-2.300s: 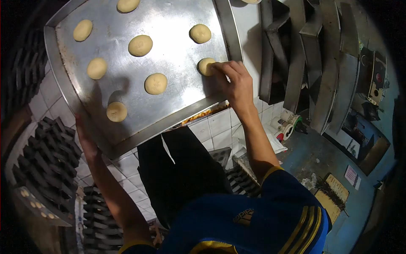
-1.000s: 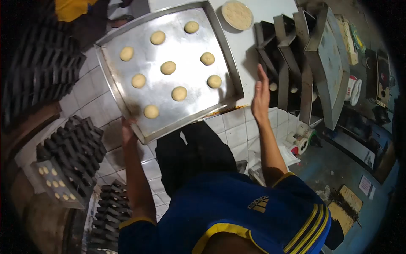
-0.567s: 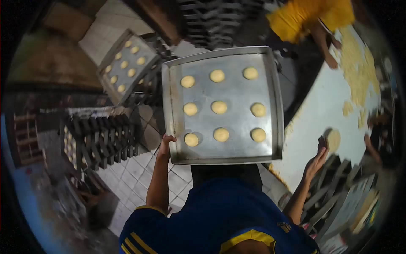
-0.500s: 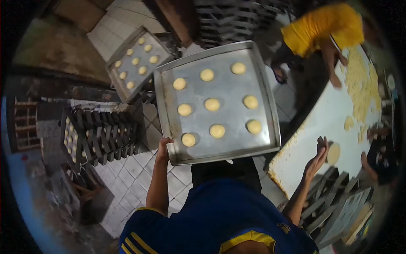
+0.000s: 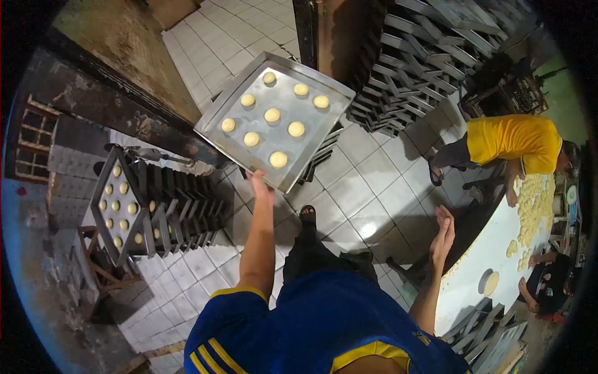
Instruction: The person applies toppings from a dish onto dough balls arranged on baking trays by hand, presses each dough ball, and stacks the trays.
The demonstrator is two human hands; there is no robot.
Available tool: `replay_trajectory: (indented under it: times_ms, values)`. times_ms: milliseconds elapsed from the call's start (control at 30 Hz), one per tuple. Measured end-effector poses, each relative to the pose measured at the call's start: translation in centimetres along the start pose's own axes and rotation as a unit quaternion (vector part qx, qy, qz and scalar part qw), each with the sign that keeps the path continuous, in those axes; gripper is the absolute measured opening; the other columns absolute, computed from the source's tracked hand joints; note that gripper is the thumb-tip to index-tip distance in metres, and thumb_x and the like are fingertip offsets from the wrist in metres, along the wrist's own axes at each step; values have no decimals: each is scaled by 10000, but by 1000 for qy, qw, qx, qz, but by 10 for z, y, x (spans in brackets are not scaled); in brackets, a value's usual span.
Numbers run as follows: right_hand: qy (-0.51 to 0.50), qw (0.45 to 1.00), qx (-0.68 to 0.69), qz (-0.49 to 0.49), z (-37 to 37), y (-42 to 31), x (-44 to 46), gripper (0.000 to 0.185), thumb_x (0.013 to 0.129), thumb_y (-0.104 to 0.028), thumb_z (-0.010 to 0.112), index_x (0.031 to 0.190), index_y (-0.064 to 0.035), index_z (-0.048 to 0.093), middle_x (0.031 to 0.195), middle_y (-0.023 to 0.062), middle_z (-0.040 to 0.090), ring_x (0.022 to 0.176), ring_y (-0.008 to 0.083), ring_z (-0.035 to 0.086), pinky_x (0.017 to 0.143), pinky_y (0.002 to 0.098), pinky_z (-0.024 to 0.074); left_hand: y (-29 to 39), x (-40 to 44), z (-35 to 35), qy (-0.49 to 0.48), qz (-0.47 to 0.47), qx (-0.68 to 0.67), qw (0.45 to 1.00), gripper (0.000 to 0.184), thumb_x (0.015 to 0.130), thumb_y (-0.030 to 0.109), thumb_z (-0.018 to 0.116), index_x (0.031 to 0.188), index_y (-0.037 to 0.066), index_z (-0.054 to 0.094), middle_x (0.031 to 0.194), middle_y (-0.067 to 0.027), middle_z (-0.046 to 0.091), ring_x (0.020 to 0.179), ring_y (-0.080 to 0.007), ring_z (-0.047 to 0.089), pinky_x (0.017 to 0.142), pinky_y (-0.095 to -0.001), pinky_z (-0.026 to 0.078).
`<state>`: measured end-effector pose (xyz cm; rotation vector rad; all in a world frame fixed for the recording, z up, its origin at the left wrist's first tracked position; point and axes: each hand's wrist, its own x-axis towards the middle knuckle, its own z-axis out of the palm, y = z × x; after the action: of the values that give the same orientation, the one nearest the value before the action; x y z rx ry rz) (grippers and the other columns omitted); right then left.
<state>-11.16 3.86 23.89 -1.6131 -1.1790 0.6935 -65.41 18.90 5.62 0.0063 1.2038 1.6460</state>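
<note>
My left hand [image 5: 261,184] grips the near edge of a square metal tray [image 5: 205,128]. The tray tilts out ahead of me, over a stack of trays whose edges show beneath it. Several round pale dough pieces lie spaced out on it, among them one dough ball [image 5: 278,160] near my fingers. My right hand [image 5: 443,232] is raised at the right with nothing in it, its fingers stretched out, beside the white worktable [image 5: 464,293].
Another tray stack [image 5: 180,209] with dough pieces on its top tray stands at the left. Many stacked trays [image 5: 411,68] rise at the back. A person in yellow [image 5: 514,143] bends over the worktable's dough; another person [image 5: 551,283] is at its far side. More trays [image 5: 486,330] stand at lower right.
My view has turned left, away from the worktable. My left hand has carried the tray forward over the stack. My right hand has let go of a dough ball on the tray and moved away.
</note>
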Motion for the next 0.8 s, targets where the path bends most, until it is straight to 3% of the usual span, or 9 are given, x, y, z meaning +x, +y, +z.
replay_trajectory:
  times_ms: [200, 267, 400, 500, 567, 600, 633, 667, 800]
  values:
    - [4, 999, -39, 17, 30, -28, 2, 569, 1186, -387, 335, 1410, 69, 592, 1369, 253, 660, 1316, 344, 624, 1168, 452, 444, 2, 37, 21, 23, -27, -25, 999, 810, 820, 27, 553, 1573, 226, 332, 1439, -57, 510, 1287, -272, 581, 938, -457, 595]
    - [1, 999, -44, 32, 36, -25, 6, 583, 1183, -407, 335, 1406, 63, 598, 1352, 249, 673, 1301, 345, 636, 1156, 445, 453, -7, 39, 25, -41, -2, -65, 997, 788, 871, 95, 618, 1579, 231, 300, 1504, -85, 485, 1331, -287, 546, 1113, -516, 523]
    - [-7, 998, -51, 31, 63, -41, 22, 592, 1181, -426, 334, 1403, 51, 606, 1347, 243, 678, 1287, 347, 646, 1136, 448, 466, -9, 45, 27, -11, -18, -56, 998, 882, 895, 64, 648, 1658, 273, 260, 1461, -53, 506, 1285, -253, 572, 1024, -447, 519]
    - [-30, 998, -46, 36, 81, -42, 30, 607, 1179, -451, 337, 1402, 44, 610, 1345, 234, 680, 1274, 344, 653, 1118, 456, 480, 18, 42, 3, -43, -66, 27, 997, 836, 935, 120, 685, 1670, 198, 295, 1517, -79, 495, 1336, -263, 551, 1110, -435, 448]
    - [-71, 995, -67, 32, 93, -46, 37, 618, 1180, -466, 335, 1399, 42, 610, 1328, 225, 684, 1251, 332, 663, 1102, 456, 489, 52, 27, -27, 39, -34, 161, 986, 606, 997, 225, 678, 1537, 70, 454, 1534, -102, 515, 1417, -240, 498, 1148, -431, 430]
    - [-82, 994, -68, 28, 99, -50, 39, 618, 1180, -466, 335, 1399, 42, 610, 1328, 225, 684, 1251, 332, 663, 1102, 456, 489, 80, -3, -23, 100, 135, 114, 979, 731, 955, 211, 677, 1600, -6, 408, 1439, -134, 565, 1269, -246, 561, 1111, -385, 421]
    - [-87, 994, -60, 35, 104, -55, 39, 620, 1180, -469, 338, 1402, 43, 609, 1319, 222, 685, 1240, 328, 666, 1092, 452, 495, 99, 15, -74, 169, 244, 155, 942, 662, 963, 228, 654, 1558, 14, 460, 1355, -118, 589, 1201, -241, 575, 1101, -399, 436]
    - [-92, 993, -52, 44, 110, -58, 40, 622, 1180, -471, 341, 1404, 44, 608, 1310, 220, 687, 1229, 324, 670, 1082, 447, 501, 135, 18, -118, 219, 257, 135, 932, 571, 979, 257, 628, 1488, 26, 509, 1362, -120, 574, 1238, -257, 559, 1103, -410, 436]
    - [-111, 991, -57, 52, 123, -51, 45, 605, 1177, -470, 372, 1397, 35, 620, 1281, 173, 711, 1189, 275, 694, 1042, 394, 523, 277, -10, -249, 279, 242, -122, 921, 841, 928, 548, 734, 1520, 35, 428, 1604, -173, 349, 1346, -331, 483, 1057, -524, 493]
